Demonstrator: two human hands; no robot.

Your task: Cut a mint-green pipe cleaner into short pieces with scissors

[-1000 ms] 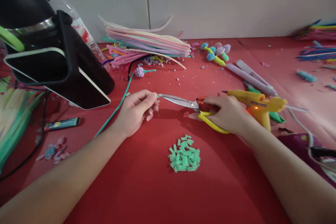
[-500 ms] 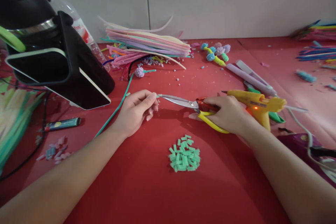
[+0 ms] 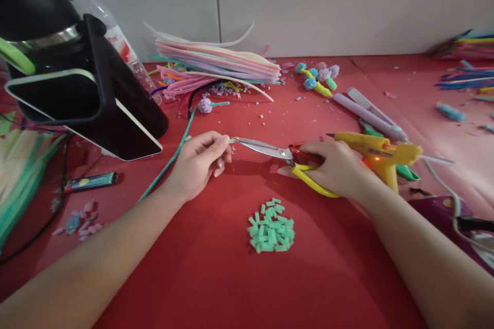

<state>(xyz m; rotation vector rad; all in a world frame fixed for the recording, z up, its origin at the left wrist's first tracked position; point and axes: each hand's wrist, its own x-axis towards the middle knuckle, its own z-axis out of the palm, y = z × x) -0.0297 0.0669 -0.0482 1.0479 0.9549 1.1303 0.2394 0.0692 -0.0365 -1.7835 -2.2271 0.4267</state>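
My left hand [image 3: 200, 162] pinches a long green pipe cleaner [image 3: 170, 162], whose short tip sticks out past the fingertips. My right hand [image 3: 335, 167] grips scissors [image 3: 270, 150] with red and yellow handles. The blades are nearly closed and their tips touch the pipe cleaner's tip beside my left fingers. A small heap of short green cut pieces [image 3: 271, 232] lies on the red table [image 3: 216, 277] below and between both hands.
A yellow glue gun [image 3: 376, 153] with a lit lamp stands just right of my right hand. A black appliance [image 3: 73, 77] sits at left, a stack of pastel pipe cleaners [image 3: 216, 64] at the back. A lighter [image 3: 90, 181] and pastel scraps [image 3: 79, 222] lie at left.
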